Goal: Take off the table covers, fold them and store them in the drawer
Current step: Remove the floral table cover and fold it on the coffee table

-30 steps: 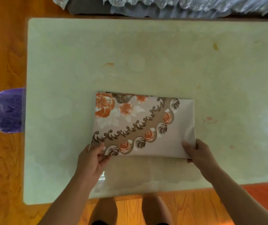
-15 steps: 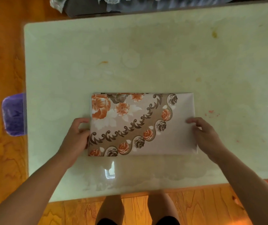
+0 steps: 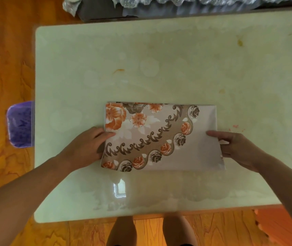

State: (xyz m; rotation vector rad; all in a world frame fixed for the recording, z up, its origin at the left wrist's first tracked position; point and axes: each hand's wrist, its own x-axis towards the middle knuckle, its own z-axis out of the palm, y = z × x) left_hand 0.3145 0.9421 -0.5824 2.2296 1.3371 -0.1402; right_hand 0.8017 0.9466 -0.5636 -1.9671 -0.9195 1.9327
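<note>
Cover [image 3: 161, 137], folded into a flat rectangle, lies on the table [image 3: 159, 68], nearer the person's edge than the far edge and roughly midway across. Its upper face shows orange and grey-brown roses, a brown scrolled band curving from lower left to upper right, and a plain pale field at the right end. Left hand [image 3: 86, 144] grips the cover's left short edge: the thumb lies on top of the printed face, while the other fingers are curled at the edge, their tips hidden, so whether they reach beneath the cloth cannot be told. Right hand [image 3: 235, 146] grips the right short edge in the same manner, thumb stretched over the pale field and the remaining fingers bent against the side of the fold. Both forearms enter from the bottom corners of the head view and converge on the cover. The tabletop is pale, glossy and lightly stained, with a bright window reflection just in front of the cover's near edge. A purple stool [image 3: 20, 124] stands on the wooden floor [image 3: 5, 68], tucked against the table's left side. Beyond the far edge, a dark piece of furniture draped with lace cloth [image 3: 177, 2] is partly visible. The person's legs [image 3: 150, 231] show below the near edge.
</note>
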